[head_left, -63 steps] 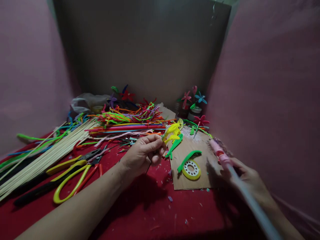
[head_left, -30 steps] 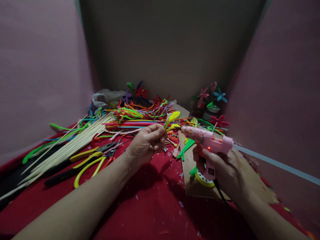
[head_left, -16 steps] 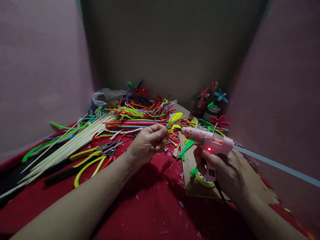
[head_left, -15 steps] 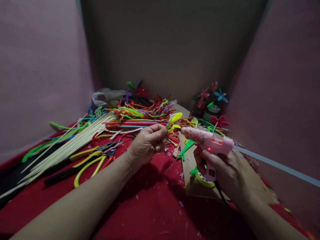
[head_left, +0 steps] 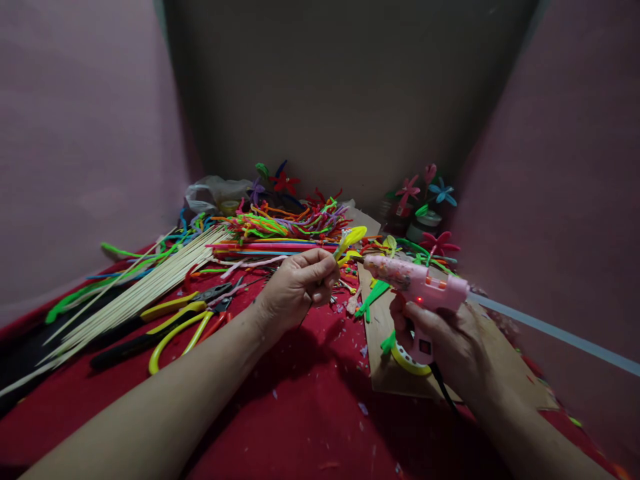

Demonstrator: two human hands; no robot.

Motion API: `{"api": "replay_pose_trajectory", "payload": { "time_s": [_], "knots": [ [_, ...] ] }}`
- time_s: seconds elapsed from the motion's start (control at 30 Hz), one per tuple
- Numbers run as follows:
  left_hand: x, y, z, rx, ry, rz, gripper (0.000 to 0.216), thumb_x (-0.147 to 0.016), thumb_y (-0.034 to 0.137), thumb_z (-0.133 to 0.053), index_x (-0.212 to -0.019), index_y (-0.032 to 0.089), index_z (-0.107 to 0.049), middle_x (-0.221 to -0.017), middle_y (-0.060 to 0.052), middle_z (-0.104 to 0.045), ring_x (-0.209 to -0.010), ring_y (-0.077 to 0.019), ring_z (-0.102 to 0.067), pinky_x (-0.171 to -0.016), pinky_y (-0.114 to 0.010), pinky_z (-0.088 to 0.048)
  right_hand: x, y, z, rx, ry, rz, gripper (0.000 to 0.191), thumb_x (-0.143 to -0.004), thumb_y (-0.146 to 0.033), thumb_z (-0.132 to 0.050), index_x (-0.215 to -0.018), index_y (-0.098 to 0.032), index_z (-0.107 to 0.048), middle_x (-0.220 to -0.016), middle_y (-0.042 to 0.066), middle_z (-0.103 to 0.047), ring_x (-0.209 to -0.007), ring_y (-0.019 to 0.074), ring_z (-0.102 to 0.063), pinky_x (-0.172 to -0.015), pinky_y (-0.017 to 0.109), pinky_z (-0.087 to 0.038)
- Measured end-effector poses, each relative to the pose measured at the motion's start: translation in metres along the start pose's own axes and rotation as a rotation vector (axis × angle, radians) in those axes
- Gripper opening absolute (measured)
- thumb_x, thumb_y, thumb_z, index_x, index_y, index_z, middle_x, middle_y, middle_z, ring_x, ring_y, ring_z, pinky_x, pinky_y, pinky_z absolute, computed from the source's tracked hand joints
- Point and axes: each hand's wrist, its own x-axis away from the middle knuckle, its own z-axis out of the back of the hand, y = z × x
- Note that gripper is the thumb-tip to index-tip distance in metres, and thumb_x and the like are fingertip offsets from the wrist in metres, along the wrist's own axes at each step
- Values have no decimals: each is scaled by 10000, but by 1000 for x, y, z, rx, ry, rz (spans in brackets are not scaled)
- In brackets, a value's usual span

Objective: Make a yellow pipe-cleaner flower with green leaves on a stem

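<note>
Pinched between thumb and fingers, my left grip [head_left: 303, 283] holds a yellow flower piece [head_left: 355, 237], its petals pointing away to the right and a thin dark stem showing below my fingers. My right grip [head_left: 457, 343] is wrapped round the handle of a pink glue gun [head_left: 417, 281], which is held level with its small red light lit. The nozzle points left at the lower yellow petal; it is so close that I cannot tell whether the two touch. A pale glue stick [head_left: 555, 330] juts from the gun's back end, and a black cord [head_left: 444, 389] drops from the handle.

Beneath the gun, a brown board [head_left: 380, 367] lies on the red-covered worktop [head_left: 320, 440], carrying a yellow tape roll [head_left: 403, 360], partly hidden by my right grip. A green fuzzy piece [head_left: 374, 297] crosses the board's left edge. Small scraps are scattered over the red cloth between my forearms.

To my left lie a bundle of thin wooden sticks [head_left: 145, 290] and, nearer my forearm, black-and-yellow-handled pliers [head_left: 175, 307]. Past my left grip is a heap of coloured pipe cleaners [head_left: 290, 223]. At the back right, a blue flower [head_left: 443, 192] and a pink flower [head_left: 408, 190] stand by a lidded jar [head_left: 423, 225].
</note>
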Motion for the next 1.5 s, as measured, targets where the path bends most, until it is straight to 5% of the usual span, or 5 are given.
{"api": "replay_pose_trajectory", "payload": {
  "time_s": [1.5],
  "knots": [
    [0, 2, -4, 16, 14, 9, 217, -738, 262, -653, -644, 133, -507, -532, 46, -474, -360, -2, -308, -356, -138, -217, 2, 4, 0, 38, 63, 0, 275, -746, -438, -601, -660, -183, -547, -539, 4, -508, -475, 123, -441, -418, 257, -352]
  ]
}}
